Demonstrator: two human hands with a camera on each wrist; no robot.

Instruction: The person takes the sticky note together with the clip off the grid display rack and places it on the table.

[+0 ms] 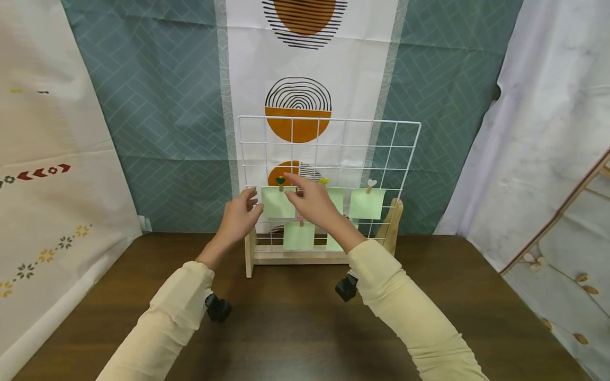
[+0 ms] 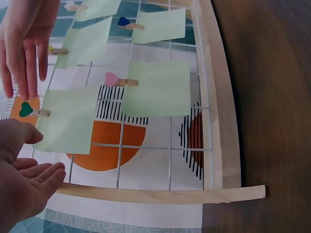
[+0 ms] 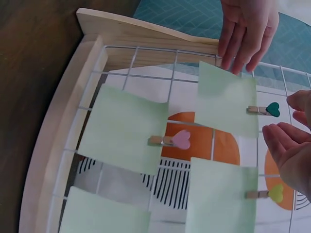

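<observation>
A pale green note [image 1: 278, 203] hangs on a white wire grid [image 1: 329, 144], held by a wooden clothespin with a dark green heart [image 3: 273, 109]. My left hand [image 1: 236, 217] is at this note's left edge, fingers loosely bent with nothing in them; whether they touch the paper I cannot tell. Beside the green heart is my right hand [image 1: 314, 203], thumb and fingers apart around no object. Further notes hang from clothespins with a pink heart [image 3: 181, 140], a yellow heart [image 3: 276, 193], a white heart [image 1: 371, 183] and a blue heart [image 2: 124, 22]. In the head view my right hand hides part of the notes.
The grid stands in a wooden base [image 1: 305, 257] with upright side pieces [image 1: 393, 222] on a dark brown table [image 1: 286, 328]. Patterned cloth [image 1: 167, 106] hangs close behind it, and pale cloths hang left and right. A small black device [image 1: 217, 308] sits at each wrist.
</observation>
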